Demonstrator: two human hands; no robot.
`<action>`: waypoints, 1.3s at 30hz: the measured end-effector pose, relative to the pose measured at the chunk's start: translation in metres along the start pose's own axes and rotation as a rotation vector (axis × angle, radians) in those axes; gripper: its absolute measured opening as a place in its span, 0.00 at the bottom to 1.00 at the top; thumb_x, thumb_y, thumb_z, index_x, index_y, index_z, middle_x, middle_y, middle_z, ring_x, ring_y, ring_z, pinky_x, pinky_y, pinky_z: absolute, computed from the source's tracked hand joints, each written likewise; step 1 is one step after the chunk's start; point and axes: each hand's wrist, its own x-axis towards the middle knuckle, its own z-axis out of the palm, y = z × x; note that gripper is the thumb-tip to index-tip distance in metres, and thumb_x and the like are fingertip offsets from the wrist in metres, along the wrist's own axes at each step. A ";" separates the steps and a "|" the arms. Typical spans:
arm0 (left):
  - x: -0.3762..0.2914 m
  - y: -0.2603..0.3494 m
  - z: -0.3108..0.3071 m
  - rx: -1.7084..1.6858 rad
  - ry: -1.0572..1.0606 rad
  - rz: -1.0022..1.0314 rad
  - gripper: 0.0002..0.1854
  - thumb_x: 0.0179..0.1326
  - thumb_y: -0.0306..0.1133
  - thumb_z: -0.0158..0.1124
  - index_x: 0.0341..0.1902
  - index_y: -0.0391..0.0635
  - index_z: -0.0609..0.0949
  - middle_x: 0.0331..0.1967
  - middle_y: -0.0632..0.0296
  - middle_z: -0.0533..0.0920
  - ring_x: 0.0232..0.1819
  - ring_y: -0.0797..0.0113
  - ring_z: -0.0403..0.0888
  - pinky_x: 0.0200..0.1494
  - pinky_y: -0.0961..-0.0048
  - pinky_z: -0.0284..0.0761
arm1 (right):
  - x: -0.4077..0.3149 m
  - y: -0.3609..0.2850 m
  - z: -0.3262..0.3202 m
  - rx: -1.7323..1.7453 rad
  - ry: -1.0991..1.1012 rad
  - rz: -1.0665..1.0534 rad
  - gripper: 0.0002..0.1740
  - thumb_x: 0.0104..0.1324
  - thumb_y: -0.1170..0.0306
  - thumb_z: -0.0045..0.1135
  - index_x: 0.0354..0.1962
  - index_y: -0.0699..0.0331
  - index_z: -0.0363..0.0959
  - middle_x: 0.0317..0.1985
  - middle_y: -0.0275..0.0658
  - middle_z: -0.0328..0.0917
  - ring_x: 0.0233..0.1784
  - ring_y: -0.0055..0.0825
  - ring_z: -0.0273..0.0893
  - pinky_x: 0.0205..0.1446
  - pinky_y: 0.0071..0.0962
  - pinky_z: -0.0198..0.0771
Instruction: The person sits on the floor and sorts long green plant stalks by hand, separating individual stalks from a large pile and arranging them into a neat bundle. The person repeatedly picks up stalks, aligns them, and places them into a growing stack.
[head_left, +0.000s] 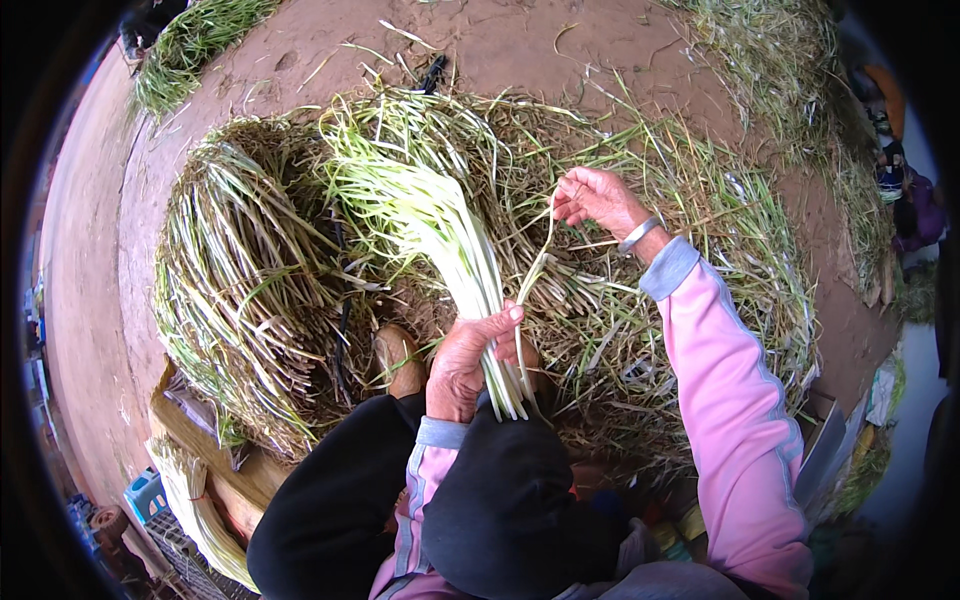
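My left hand (469, 352) grips a bunch of long greens (457, 247) with white stems and light green leaves. The leaves fan out up and to the left; the cut stem ends reach my knee. To the right, my right hand (596, 199), with a metal bangle at the wrist, pinches the upper end of a thin yellowish stalk (535, 274). That stalk runs down to my left thumb, beside the bunch. Behind both hands spreads a heap of unstripped greens (551, 262), brown and dry in places. A large sheaf of greens (240, 292) lies to the left.
A tied bundle of white-stemmed greens (196, 510) lies at lower left by a black plastic crate (187, 551) and a blue basket (146, 493). Leaf waste (757, 67) covers the ground at upper right. Another person (911, 202) is partly visible at the right rim.
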 end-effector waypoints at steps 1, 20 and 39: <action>0.001 -0.001 0.002 0.024 0.003 -0.017 0.10 0.48 0.25 0.63 0.32 0.40 0.71 0.15 0.69 0.66 0.11 0.80 0.59 0.16 0.83 0.57 | -0.002 -0.001 -0.006 -0.094 0.028 0.019 0.14 0.64 0.62 0.42 0.30 0.65 0.66 0.28 0.33 0.74 0.30 0.20 0.76 0.29 0.17 0.71; 0.003 0.007 0.008 -0.123 -0.119 0.208 0.08 0.54 0.29 0.57 0.34 0.39 0.71 0.14 0.69 0.65 0.13 0.78 0.61 0.19 0.79 0.62 | -0.164 0.025 -0.028 -0.243 0.026 0.257 0.19 0.60 0.69 0.49 0.48 0.66 0.62 0.39 0.39 0.72 0.25 0.15 0.69 0.26 0.14 0.69; 0.011 0.004 0.021 -0.089 -0.241 0.180 0.15 0.56 0.29 0.52 0.45 0.34 0.70 0.43 0.50 0.75 0.16 0.77 0.66 0.22 0.77 0.67 | -0.220 0.004 0.062 0.197 0.047 0.069 0.14 0.66 0.65 0.39 0.37 0.68 0.67 0.27 0.34 0.72 0.23 0.14 0.65 0.29 0.13 0.63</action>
